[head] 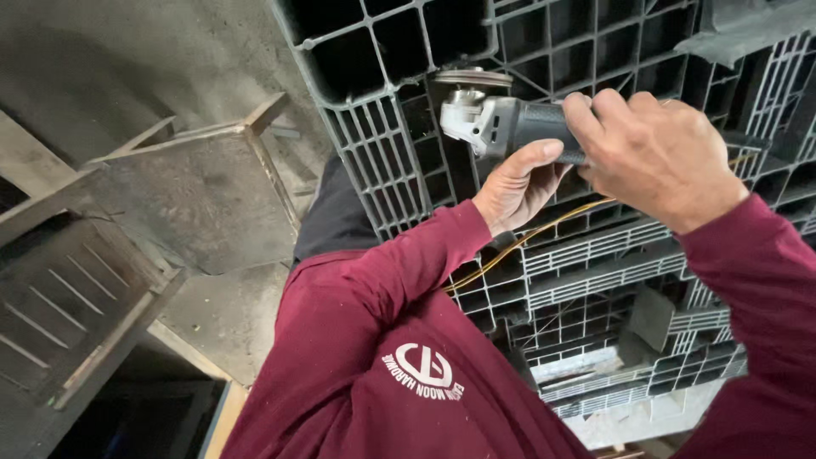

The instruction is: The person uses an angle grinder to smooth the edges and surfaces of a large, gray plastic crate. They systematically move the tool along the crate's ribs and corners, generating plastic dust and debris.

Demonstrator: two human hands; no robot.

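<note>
The grinder (pixel 501 123) is a small angle grinder with a silver metal gear head and a dark grey textured body. It lies level, head to the left, its thin round disc (pixel 473 78) flat on top, close before the black plastic grid. A yellow cord (pixel 544 228) trails down-left beneath it.

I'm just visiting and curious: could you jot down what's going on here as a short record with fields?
Tool: grey angle grinder, disc at its left end
Right hand: wrapped over the grinder's body
Left hand: under the body, thumb on its side
Cable: yellow cord running below the hands
Backdrop: dark plastic pallet
Left side: metal frame on concrete floor
Clothing: maroon long-sleeved shirt
</note>
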